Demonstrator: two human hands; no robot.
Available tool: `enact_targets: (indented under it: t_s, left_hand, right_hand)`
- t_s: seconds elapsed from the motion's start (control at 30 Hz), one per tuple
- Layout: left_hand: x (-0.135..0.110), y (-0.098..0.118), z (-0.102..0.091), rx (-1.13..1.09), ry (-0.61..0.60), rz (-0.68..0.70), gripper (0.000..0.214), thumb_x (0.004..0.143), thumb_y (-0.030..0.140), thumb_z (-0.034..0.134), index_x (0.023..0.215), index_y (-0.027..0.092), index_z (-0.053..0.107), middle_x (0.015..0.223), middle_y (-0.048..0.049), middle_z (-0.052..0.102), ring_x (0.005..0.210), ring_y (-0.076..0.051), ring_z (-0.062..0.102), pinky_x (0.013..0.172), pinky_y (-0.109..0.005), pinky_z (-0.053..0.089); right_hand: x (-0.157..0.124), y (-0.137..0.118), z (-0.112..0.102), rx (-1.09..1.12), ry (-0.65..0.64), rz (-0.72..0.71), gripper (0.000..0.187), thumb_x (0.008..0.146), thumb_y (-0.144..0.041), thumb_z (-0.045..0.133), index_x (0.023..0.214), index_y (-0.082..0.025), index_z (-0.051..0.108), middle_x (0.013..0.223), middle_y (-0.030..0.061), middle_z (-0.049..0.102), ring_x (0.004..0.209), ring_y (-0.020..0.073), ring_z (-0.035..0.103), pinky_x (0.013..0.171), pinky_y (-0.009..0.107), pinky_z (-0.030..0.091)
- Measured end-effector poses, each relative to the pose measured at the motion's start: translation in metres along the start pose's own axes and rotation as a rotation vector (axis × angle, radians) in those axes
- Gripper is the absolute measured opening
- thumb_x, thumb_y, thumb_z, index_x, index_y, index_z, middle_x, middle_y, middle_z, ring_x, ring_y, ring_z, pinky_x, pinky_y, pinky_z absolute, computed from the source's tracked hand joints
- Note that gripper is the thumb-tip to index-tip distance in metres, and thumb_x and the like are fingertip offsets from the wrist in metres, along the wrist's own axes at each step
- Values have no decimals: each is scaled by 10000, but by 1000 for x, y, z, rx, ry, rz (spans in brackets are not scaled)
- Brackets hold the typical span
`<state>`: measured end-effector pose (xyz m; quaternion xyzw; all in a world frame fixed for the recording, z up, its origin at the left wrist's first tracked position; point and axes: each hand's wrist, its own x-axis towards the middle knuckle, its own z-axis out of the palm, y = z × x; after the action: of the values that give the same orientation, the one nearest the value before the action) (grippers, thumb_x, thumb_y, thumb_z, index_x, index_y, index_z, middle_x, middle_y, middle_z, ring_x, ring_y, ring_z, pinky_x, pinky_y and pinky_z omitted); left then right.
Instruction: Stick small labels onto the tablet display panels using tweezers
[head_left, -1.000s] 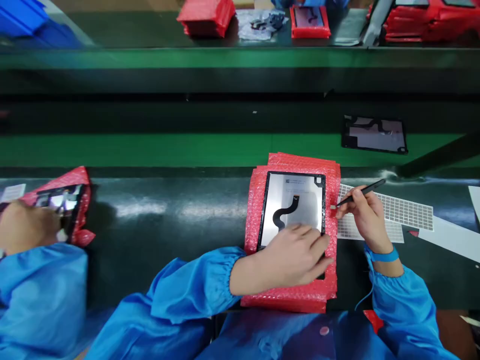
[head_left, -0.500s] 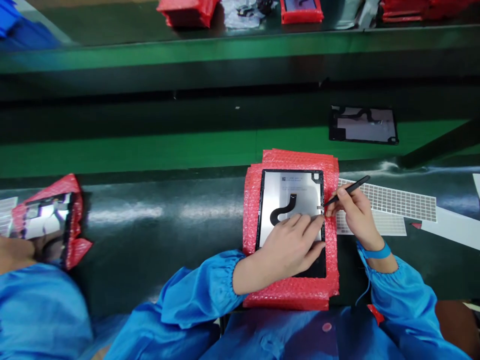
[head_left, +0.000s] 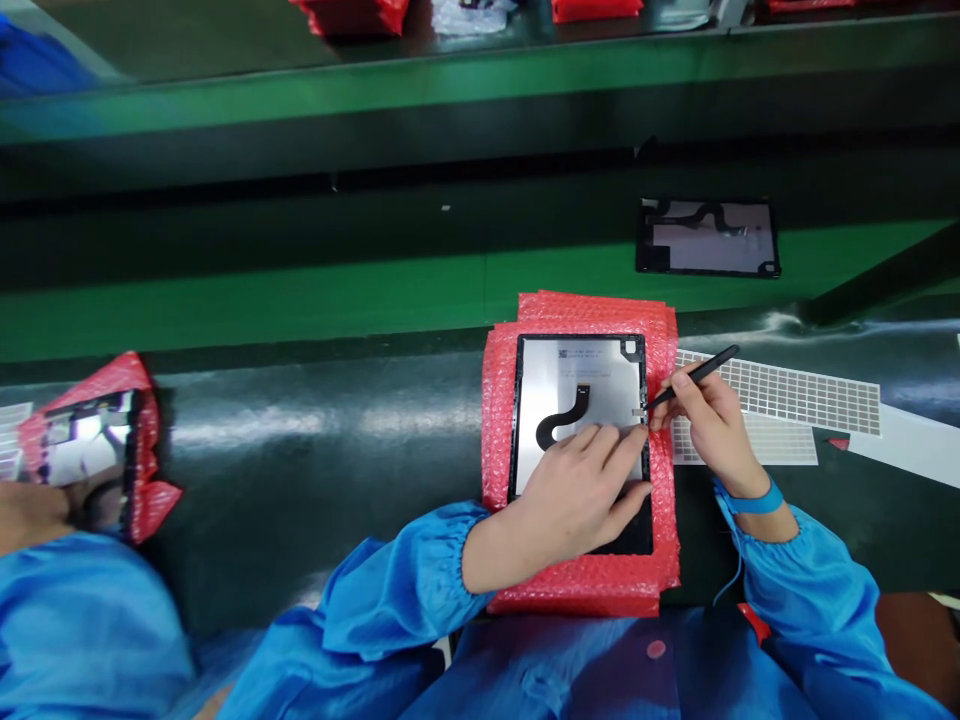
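A tablet screen panel [head_left: 547, 362] with a silvery back and black frame lies on red bubble wrap bags [head_left: 499, 400]. A black ribbon cable [head_left: 574, 413] curves across its back. My left hand [head_left: 585, 490] rests over the panel's lower right part, fingers extended toward the right edge; the fingertips touch the frame there. In my right hand [head_left: 705, 415] are black tweezers [head_left: 697, 375], pinched like a pen, with their tip at the panel's right edge. A small pale strip [head_left: 638, 412] lies by that tip.
Sheets of small stickers [head_left: 810, 395] and white paper [head_left: 911, 445] lie at the right. Another panel [head_left: 716, 240] sits on the green surface beyond. At left, a co-worker's hand [head_left: 30, 515] is on a panel [head_left: 86, 450] over red wrap. Red packets [head_left: 356, 15] line the upper shelf.
The view has shifted slightly, so the background sits a little higher and further left. Both hands keep almost the same pose on the panel, tweezers still at its right edge.
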<state>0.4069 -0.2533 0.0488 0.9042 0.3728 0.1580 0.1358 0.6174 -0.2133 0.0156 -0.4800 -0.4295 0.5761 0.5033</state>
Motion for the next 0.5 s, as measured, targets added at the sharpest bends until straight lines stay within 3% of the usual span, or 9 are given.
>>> enact_targets:
  t_s: [0.5]
  left_hand:
    - [1,-1,0,14,-13,-5,492,1098,410,502,1451,69,548,1086,-131,715,936,-292,700,744,-430,639]
  right_hand:
    - [0,-2,1,-10,6,27,429,959,-653,781,942,-242,661,623,-34,695,525,160,696,549,296,619]
